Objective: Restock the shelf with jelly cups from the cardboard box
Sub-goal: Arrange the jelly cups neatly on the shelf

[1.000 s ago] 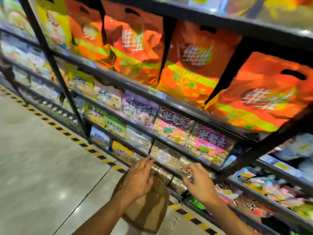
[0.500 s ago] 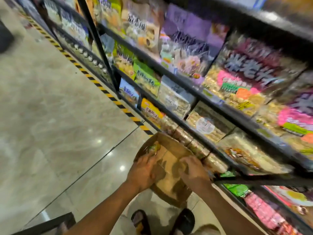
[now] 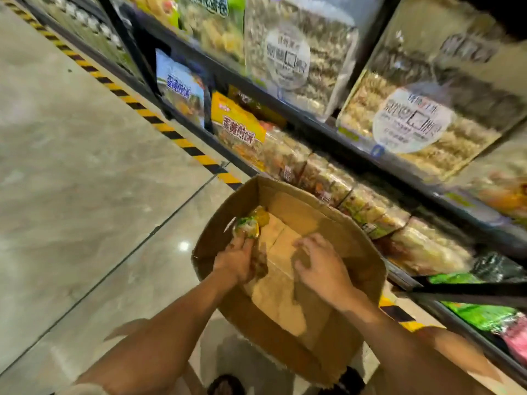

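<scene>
Left hand (image 3: 236, 259) grips jelly cups (image 3: 246, 226) near the cardboard box (image 3: 285, 346) wall; right hand (image 3: 319, 265) is relaxed, empty, above its floor.

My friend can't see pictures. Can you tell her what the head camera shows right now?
A person's left hand grips jelly cups inside an open cardboard box, while the right hand is spread low in the box, holding nothing. Beside the box stand dark shelves packed with snack bags.
</scene>
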The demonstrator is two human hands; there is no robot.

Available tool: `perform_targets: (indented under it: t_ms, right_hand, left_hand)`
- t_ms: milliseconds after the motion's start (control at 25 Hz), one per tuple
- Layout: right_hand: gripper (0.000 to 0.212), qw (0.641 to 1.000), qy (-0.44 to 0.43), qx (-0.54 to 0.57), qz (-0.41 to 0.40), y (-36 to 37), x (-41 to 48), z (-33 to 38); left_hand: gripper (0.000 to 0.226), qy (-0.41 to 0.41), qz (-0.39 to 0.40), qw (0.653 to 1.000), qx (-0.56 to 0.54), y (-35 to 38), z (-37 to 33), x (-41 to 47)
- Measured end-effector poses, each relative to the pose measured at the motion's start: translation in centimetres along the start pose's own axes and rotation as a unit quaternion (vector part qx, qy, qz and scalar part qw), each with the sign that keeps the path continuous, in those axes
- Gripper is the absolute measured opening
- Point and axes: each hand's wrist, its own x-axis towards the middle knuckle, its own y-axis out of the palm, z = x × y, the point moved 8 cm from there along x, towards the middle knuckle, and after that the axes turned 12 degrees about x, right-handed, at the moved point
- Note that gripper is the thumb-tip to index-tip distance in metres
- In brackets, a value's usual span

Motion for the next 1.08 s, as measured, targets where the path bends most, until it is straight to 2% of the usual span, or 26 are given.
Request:
perform_targets:
  t_ms: [120, 320, 440, 600, 760, 920, 1080]
  right_hand:
    - [0.031, 0.999, -0.011, -0.014, -0.029, 1.2, 2.1, -1.9]
    - [0.04, 0.997, -0.001, -0.073, -0.028, 1.2, 2.2, -4.5]
    - [0.044, 0.997, 0.002, -0.068, -0.037, 0.5, 1.5, -4.5]
    - [0.046, 0.997, -0.016, -0.057, -0.047, 0.6, 1.6, -3.5]
    - [0.045, 0.998, -0.023, -0.051, -0.039, 0.7, 2.7, -3.5]
    - [0.047, 0.999, -0.007, -0.046, -0.008, 1.2, 4.6, -3.9]
    - [0.054, 0.999, 0.014, -0.016, 0.029, 2.8, 7.3, -5.2]
  left_hand:
    - [0.094, -0.032, 0.024, 0.998, 0.055, 2.6, -0.4, 6.7]
    - [0.092, -0.076, -0.011, 0.992, 0.102, 2.3, 0.1, 14.4]
    - [0.083, -0.071, -0.07, 0.983, 0.156, 2.0, -0.1, 15.6]
    - [0.091, -0.072, -0.103, 0.97, 0.207, 1.9, 0.2, 14.3]
    - [0.099, -0.064, -0.078, 0.984, 0.144, 0.2, 0.9, 12.0]
    - [0.103, -0.032, -0.044, 0.998, 0.011, -2.4, 2.1, 5.6]
    - [0.096, -0.031, -0.102, 0.983, -0.151, -6.0, 5.0, -3.7]
